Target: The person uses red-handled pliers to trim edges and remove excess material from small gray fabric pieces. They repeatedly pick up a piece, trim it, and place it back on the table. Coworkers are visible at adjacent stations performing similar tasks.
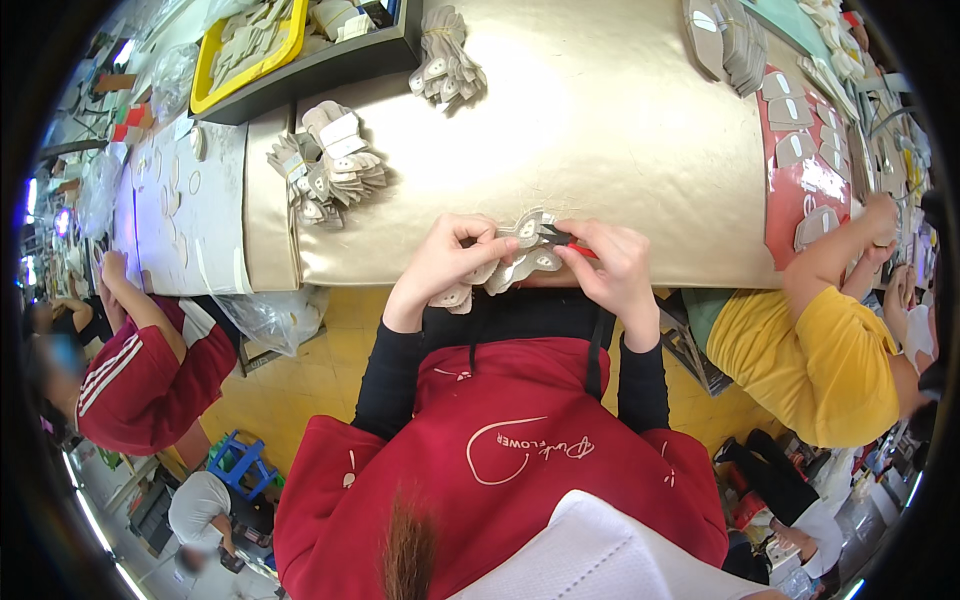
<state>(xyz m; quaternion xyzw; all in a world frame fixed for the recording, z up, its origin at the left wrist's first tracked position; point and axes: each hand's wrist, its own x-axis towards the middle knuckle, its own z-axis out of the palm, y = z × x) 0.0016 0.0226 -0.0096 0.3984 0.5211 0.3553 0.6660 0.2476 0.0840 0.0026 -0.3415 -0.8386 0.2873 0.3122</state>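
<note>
A long table under shiny gold-beige sheeting (pixel 600 150). At its near edge, the person's left hand (pixel 462 262) and right hand (pixel 606 262) nearly meet: the left closely pinches a cluster of pale grey, rounded flat pieces (pixel 518 268); the right is closed around small red-handled, black-bladed snips (pixel 560 238), tips at the pieces.

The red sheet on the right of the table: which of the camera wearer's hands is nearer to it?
Right. The right hand is to the left of the red sheet, apart from it; the left hand is farther left, beyond the right one.
</note>
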